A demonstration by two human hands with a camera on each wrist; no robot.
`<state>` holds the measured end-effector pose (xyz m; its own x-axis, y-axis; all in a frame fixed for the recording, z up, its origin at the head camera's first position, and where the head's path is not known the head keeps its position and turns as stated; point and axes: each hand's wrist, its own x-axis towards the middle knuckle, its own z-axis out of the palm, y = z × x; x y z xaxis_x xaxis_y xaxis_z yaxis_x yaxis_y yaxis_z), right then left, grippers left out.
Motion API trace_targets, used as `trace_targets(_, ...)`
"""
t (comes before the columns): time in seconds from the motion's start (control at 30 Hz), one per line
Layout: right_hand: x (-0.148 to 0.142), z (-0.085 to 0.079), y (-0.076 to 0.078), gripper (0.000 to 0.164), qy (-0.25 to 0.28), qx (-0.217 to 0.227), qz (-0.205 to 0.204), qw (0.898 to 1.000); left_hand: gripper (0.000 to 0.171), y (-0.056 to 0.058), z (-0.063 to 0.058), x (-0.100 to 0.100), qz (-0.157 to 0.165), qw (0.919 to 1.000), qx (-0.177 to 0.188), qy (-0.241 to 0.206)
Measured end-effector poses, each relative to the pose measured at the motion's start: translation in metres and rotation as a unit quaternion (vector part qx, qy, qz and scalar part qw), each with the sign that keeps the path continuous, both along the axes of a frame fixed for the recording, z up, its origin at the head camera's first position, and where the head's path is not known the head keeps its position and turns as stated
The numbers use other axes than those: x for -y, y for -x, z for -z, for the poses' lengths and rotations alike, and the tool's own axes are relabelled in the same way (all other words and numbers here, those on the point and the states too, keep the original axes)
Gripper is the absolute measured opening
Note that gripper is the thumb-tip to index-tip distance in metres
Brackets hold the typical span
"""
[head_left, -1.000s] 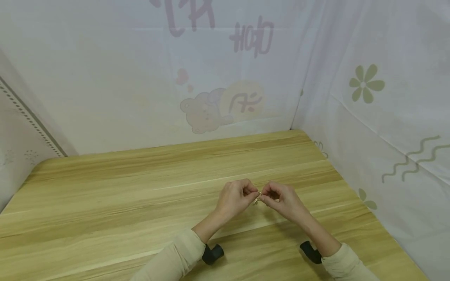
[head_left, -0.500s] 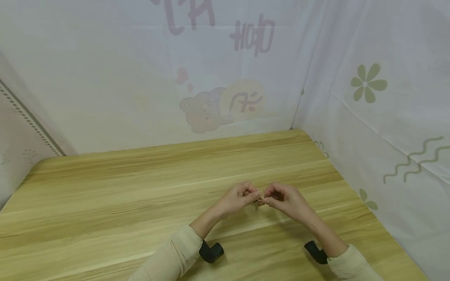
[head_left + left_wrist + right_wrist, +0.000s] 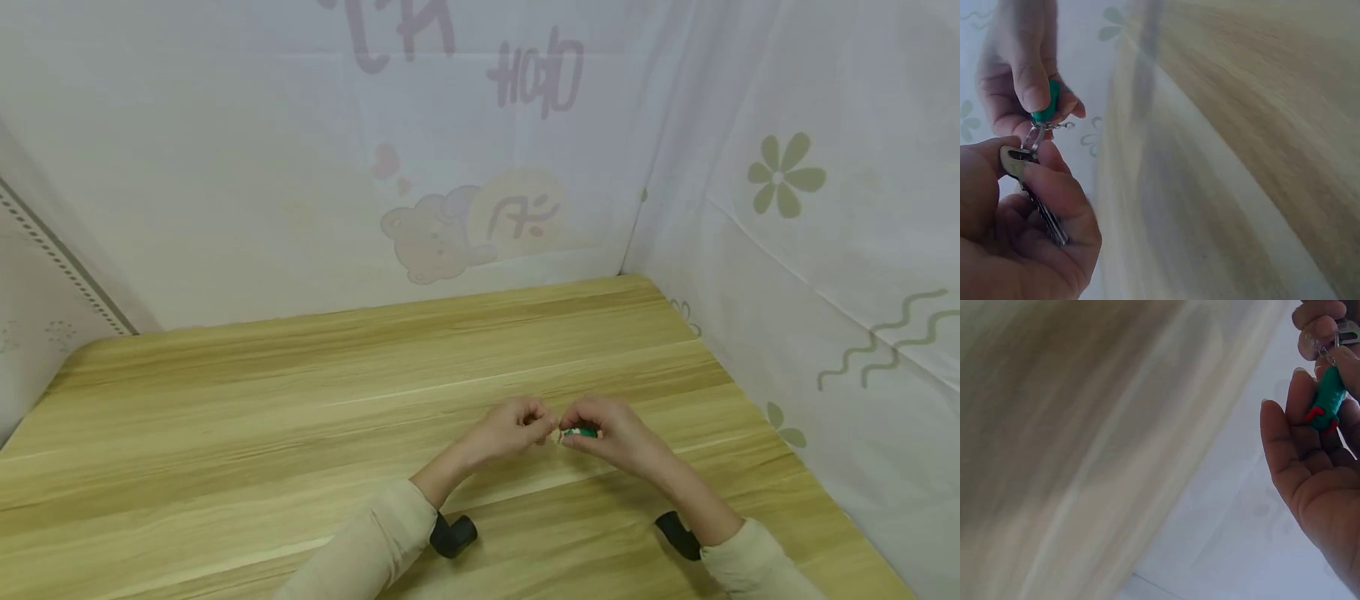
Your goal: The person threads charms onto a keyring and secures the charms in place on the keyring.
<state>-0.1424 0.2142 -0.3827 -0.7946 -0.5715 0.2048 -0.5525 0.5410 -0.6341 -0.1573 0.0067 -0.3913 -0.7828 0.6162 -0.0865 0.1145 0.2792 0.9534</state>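
Observation:
Close together over the table [image 3: 300,433], both hands work on one key ring [image 3: 1035,137]. My left hand [image 3: 510,429] pinches a silver key [image 3: 1015,164] by its head, with the blade pointing down along the curled fingers in the left wrist view. A small green charm [image 3: 1330,394] with red parts hangs on a short chain. My right hand [image 3: 615,433] pinches at the ring and the charm's upper end; the charm lies against its fingers. The ring runs between the two hands and is partly covered by fingertips. Whether the key is fully threaded on it I cannot tell.
Black curved pieces show beside each wrist, one near the left sleeve [image 3: 453,536] and one near the right sleeve [image 3: 678,536]. Printed white cloth walls [image 3: 262,167] stand behind the table and along its right side.
The green charm has come into sight in my right hand, where earlier only a bit of metal showed between the fingertips. Both hands have shifted slightly; the left fingers have turned a little.

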Motion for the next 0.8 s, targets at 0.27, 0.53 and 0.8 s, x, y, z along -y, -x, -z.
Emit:
trace_targets(0.27,-0.005,0.011,0.004,0.013,-0.089,-0.031,-0.001,0.996,0.014,0.002,0.009,-0.013,-0.013,0.9864,-0.126,0.104)
trace_targets(0.53,-0.011,0.025,0.011,0.013,-0.138,-0.041,0.002,0.99,0.012,0.005,0.019,-0.02,0.002,0.9724,-0.174,0.155)
trace_targets(0.8,-0.014,0.033,0.013,0.016,-0.158,-0.061,0.012,0.986,0.01,0.005,0.024,-0.024,-0.012,0.9572,-0.219,0.189)
